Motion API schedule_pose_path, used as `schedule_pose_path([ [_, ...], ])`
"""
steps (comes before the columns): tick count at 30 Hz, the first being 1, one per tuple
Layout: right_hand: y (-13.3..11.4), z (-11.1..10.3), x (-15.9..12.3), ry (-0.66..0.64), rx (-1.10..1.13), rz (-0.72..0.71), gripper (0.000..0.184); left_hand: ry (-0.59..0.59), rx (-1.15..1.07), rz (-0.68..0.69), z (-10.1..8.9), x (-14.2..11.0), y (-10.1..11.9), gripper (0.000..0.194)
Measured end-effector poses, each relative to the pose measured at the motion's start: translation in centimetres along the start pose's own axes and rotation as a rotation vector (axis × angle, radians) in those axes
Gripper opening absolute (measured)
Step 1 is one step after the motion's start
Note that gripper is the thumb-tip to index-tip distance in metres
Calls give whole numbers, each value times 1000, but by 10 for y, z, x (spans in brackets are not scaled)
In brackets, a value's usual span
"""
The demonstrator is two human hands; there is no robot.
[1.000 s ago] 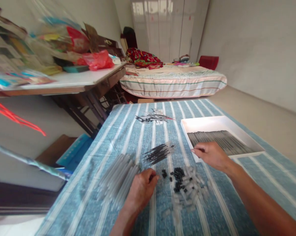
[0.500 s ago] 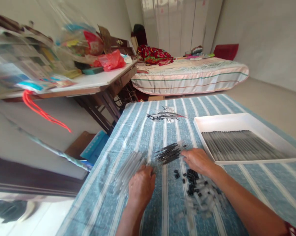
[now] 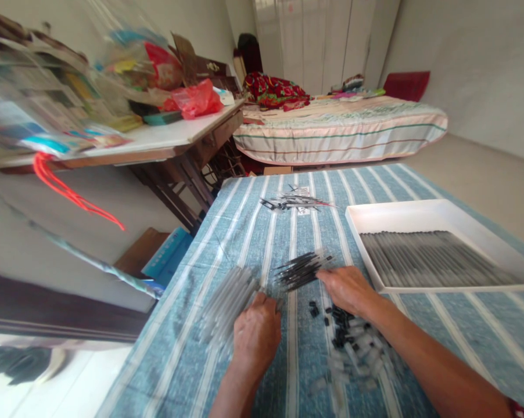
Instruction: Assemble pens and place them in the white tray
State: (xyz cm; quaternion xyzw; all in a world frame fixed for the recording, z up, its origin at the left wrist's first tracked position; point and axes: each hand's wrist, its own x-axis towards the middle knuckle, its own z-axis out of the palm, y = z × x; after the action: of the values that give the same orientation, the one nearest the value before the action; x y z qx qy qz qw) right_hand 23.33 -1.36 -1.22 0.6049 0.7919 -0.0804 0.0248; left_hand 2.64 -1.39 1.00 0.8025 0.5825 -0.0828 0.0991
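My left hand is closed beside the right edge of a bundle of clear pen barrels. A greyish end pokes out past its thumb, seemingly a pen barrel; most of it is hidden by the fingers. My right hand pinches at the right end of a pile of dark-cored pen refills, fingertips on a refill. Just below that hand, black plugs and translucent pen caps lie loose in a heap, partly behind the right forearm.
A white tray at the right holds a row of assembled pens. Farther back on the striped tablecloth lie more thin black parts. A cluttered side table stands left, a bed behind.
My left hand has shifted slightly right, away from the clear barrels. My right hand has moved a little left onto the refills' end.
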Motion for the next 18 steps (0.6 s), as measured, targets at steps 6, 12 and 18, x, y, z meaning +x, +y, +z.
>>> schedule_pose_path([
  [6, -1, 0, 0, -15, -12, 10, 23, -20, -2, 33, 1, -3, 3, 21],
  [12, -1, 1, 0, -22, -12, -16, 21, -37, -25, 63, -1, -4, 6, 17],
  [18, -1, -4, -2, -71, -47, -32, 20, -22, -54, 83, 2, -3, 5, 17],
])
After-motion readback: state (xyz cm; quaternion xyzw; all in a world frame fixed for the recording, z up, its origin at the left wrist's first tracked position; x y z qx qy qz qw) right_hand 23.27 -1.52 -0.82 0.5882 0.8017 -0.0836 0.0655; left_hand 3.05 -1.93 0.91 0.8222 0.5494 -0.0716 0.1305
